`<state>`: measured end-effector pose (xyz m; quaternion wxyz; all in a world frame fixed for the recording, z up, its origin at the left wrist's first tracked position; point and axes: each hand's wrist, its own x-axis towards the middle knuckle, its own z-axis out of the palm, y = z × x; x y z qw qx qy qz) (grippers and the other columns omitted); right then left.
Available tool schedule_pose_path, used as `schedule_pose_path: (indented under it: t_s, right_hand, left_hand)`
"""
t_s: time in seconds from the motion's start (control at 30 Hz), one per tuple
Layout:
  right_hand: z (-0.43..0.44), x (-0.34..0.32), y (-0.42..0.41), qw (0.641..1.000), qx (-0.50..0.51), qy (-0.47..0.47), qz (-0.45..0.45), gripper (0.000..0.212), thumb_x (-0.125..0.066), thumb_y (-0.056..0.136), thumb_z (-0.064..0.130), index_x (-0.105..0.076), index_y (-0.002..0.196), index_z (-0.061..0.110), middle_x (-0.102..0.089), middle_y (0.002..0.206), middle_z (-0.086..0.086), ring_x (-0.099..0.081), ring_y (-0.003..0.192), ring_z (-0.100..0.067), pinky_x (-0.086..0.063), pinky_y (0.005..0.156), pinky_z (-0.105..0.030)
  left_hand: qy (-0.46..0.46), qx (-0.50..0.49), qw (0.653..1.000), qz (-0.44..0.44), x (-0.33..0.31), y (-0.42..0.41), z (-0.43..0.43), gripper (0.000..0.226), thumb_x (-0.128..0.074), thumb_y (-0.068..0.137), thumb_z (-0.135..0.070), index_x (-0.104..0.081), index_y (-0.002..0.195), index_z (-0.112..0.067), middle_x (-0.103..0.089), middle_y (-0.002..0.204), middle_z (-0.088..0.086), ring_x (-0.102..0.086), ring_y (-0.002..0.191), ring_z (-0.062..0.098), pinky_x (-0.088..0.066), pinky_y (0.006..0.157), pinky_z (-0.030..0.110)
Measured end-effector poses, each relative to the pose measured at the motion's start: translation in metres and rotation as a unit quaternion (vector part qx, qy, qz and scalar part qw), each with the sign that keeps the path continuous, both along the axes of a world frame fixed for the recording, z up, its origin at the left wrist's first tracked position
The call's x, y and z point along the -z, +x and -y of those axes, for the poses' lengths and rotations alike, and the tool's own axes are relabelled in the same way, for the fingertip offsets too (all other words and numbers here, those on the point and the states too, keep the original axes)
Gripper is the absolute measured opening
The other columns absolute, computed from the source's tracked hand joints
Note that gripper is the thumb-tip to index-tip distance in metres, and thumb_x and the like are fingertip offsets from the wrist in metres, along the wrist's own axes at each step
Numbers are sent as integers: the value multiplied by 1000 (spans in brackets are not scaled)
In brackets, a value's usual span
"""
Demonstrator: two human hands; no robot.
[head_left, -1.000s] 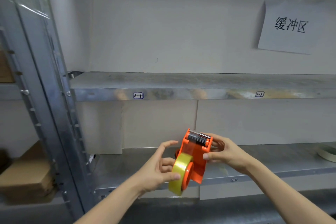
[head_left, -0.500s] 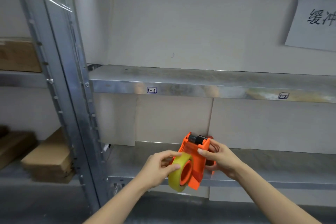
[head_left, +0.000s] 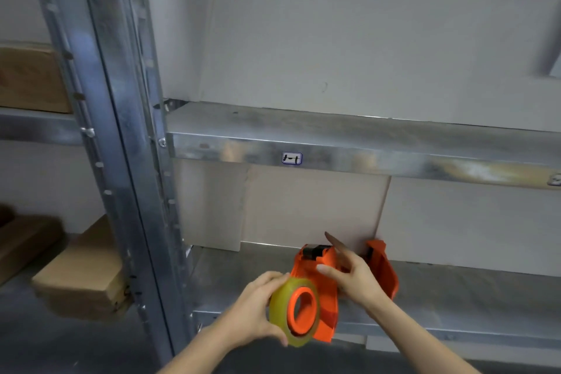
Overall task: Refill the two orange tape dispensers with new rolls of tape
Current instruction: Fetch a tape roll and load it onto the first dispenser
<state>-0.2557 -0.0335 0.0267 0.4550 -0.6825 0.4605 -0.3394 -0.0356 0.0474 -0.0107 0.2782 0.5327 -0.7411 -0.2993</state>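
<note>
An orange tape dispenser (head_left: 325, 285) is held upright over the front of the lower shelf. A yellowish clear tape roll (head_left: 283, 300) sits on its orange hub. My left hand (head_left: 258, 310) wraps around the roll's left side. My right hand (head_left: 353, 278) grips the dispenser's body from the right, thumb on its face and index finger stretched up past the black roller at the top. A second orange dispenser (head_left: 383, 270) stands on the shelf just behind my right hand, partly hidden by it.
The metal lower shelf (head_left: 455, 297) runs to the right. An upper shelf (head_left: 334, 143) crosses above with a small label. A steel upright post (head_left: 121, 161) stands at the left. Cardboard boxes (head_left: 82, 276) lie in the neighbouring bay.
The view has swung left and closer. The second dispenser has come into view behind my right hand, whose index finger has lifted. My left hand has closed further around the roll.
</note>
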Motion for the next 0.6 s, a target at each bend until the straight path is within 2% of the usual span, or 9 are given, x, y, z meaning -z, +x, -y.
schedule_pose_path:
  t_s: [0.07, 0.1, 0.17, 0.23, 0.3, 0.4, 0.47, 0.53, 0.6]
  right_hand:
    - [5, 8, 8, 1000, 8, -22, -20, 67, -75, 78, 26, -40, 132, 47, -66, 85, 17, -58, 80, 9, -46, 77, -9]
    - [9, 13, 13, 999, 14, -27, -25, 66, -74, 78, 27, -39, 128, 52, -65, 78, 19, -56, 76, 9, -45, 71, -7]
    - [16, 24, 20, 999, 24, -31, -36, 64, -74, 79, 30, -40, 125, 57, -69, 90, 18, -59, 87, 5, -46, 72, -8]
    - [25, 31, 29, 998, 24, -25, -45, 61, -73, 79, 30, -41, 124, 58, -70, 100, 16, -59, 100, 5, -47, 78, -11]
    - [34, 34, 38, 998, 32, -24, -53, 60, -73, 79, 28, -43, 122, 57, -69, 97, 17, -59, 100, 5, -45, 84, -13]
    - [52, 34, 54, 997, 39, -16, -67, 59, -74, 79, 23, -46, 125, 48, -62, 102, 26, -58, 101, 2, -44, 84, -9]
    - [65, 35, 63, 995, 41, -7, -88, 61, -73, 79, 29, -43, 127, 51, -59, 113, 22, -57, 112, -8, -45, 90, -17]
    - [74, 39, 70, 991, 45, 0, -127, 64, -70, 80, 37, -38, 133, 51, -56, 118, 17, -56, 118, -17, -45, 98, -30]
    - [77, 43, 76, 986, 64, -1, -157, 68, -67, 80, 46, -29, 137, 53, -62, 121, 7, -57, 116, -22, -44, 98, -35]
  left_hand:
    - [8, -1, 1000, 1, 8, 7, 6, 112, -92, 49, -45, -38, 145, -31, -36, 133, -13, -42, 129, 4, -41, 110, 22]
    - [8, 0, 1000, 3, 12, 11, 9, 109, -92, 50, -46, -36, 143, -36, -34, 131, -15, -42, 129, 5, -41, 110, 22]
    - [1, 5, 1000, 11, 16, 18, 15, 102, -91, 50, -47, -31, 132, -52, -32, 128, -20, -41, 126, 3, -40, 109, 19]
    - [1, 5, 1000, 22, 18, 25, 21, 95, -92, 50, -46, -30, 120, -60, -29, 124, -26, -39, 122, -2, -34, 108, 10]
    - [7, -2, 1000, 26, 19, 30, 28, 95, -93, 50, -43, -34, 123, -55, -32, 124, -22, -37, 120, -2, -24, 102, -2]
    - [8, -17, 1000, 24, 22, 37, 40, 98, -94, 51, -36, -47, 136, -31, -35, 126, -9, -35, 121, 1, -18, 98, -8]
    - [12, -26, 999, 23, 22, 41, 47, 102, -94, 52, -30, -44, 141, -28, -36, 129, -7, -33, 123, 1, -24, 106, 1]
    - [35, -37, 998, 21, 22, 45, 52, 103, -93, 56, -27, -39, 143, -31, -39, 135, -8, -34, 126, 2, -27, 106, 8]
    - [51, -37, 998, 20, 23, 50, 57, 96, -92, 59, -24, -36, 136, -41, -42, 133, -15, -37, 127, 1, -28, 100, 1]
